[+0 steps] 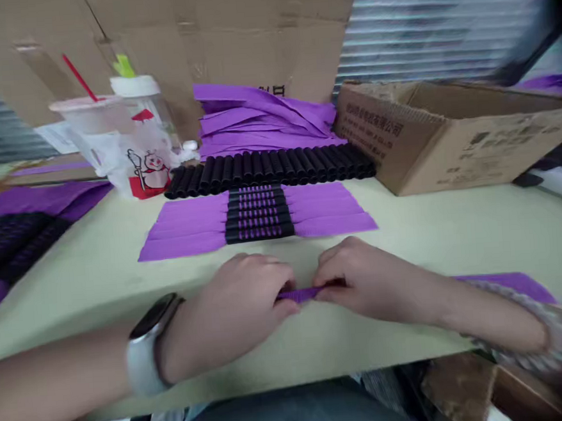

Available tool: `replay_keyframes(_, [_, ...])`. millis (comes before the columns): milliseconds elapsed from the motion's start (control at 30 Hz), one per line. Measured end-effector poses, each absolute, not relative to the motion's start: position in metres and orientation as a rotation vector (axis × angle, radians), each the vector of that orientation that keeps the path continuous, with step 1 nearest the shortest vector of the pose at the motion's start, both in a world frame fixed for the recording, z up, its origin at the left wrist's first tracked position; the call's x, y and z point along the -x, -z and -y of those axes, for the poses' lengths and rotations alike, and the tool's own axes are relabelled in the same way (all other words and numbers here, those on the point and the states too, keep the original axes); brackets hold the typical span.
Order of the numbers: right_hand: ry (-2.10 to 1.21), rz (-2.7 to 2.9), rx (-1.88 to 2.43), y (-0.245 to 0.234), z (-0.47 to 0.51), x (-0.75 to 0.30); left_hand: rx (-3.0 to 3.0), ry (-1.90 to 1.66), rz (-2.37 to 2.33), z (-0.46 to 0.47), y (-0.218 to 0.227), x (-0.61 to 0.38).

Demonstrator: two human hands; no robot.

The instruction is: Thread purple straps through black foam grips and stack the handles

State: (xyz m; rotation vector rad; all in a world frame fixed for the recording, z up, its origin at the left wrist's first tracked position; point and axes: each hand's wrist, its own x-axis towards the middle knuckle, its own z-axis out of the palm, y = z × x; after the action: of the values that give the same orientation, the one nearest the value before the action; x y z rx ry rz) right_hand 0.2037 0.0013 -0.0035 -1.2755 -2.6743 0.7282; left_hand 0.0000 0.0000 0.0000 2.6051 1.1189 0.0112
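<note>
A narrow purple woven strip [299, 294] sits pinched between both hands, at the centre of the view, long axis running 9-to-3 across the body, neither hand clearly nearer. Left hand [246, 293], with a white-strapped smartwatch [146, 348] on the wrist, and right hand [365, 281], with a grey beaded bracelet [525, 328], both grip narrow, fingertips almost meeting over the strip. Surface is a pale green tabletop [408, 240]. At 12 o'clock lies a flat purple strip panel banded with black ribbed tubes [257, 215], and beyond it a row of black ribbed tubes [268, 168] and a pile of loose purple strips [255, 116]. Open brown cardboard box [449, 134] at 2 o'clock, clear plastic drink cups with straws [107, 136] at 11, flattened cardboard sheet [153, 40] behind everything
</note>
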Motion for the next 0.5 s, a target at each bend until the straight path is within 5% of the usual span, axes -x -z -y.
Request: replay_keyframes(500, [-0.606,2.649,1.173,0.008,0.002,-0.199,-2.642,-0.304,-1.168,0.010,0.021,0.047])
